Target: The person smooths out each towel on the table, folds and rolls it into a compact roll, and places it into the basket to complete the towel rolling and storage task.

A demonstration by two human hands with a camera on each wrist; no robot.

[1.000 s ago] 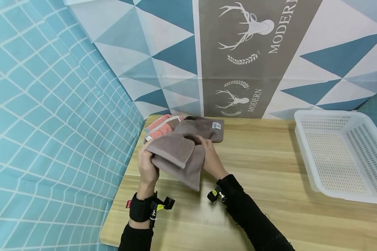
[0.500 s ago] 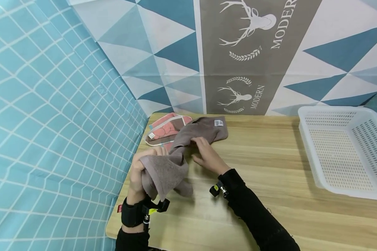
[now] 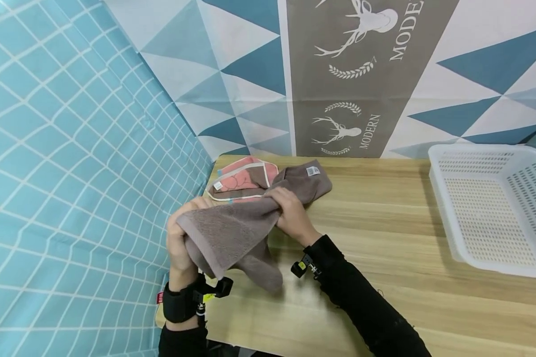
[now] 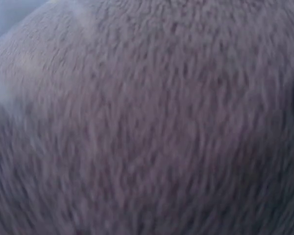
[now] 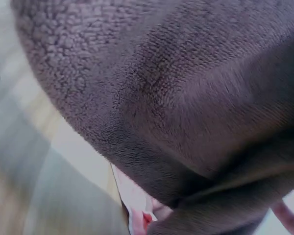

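Note:
A grey-brown towel [image 3: 232,233] hangs in folds between both hands. My left hand [image 3: 177,243] grips its left end, with the fingers partly hidden behind the cloth. Farther along, my right hand [image 3: 291,214] holds the towel at a gathered part near the middle. Beyond the right hand, the towel's far end, with a white label [image 3: 312,171], lies on the table. Towel pile [image 4: 147,117] fills nearly all of the left wrist view. In the right wrist view the draped towel [image 5: 161,98] covers most of the frame, and fingers [image 5: 288,218] show at the lower right.
Behind the towel, a folded pink and brown cloth [image 3: 238,181] with white edging lies on the wooden table [image 3: 375,218]. A white perforated plastic basket [image 3: 487,213] stands at the right. A blue gridded sheet [image 3: 89,173] borders the left side, and a patterned backdrop [image 3: 254,74] rises behind.
My left hand has moved left with its end of the towel, stretching it out. The right hand, apart from the fabric or barely touching it half a second ago, now grasps it.

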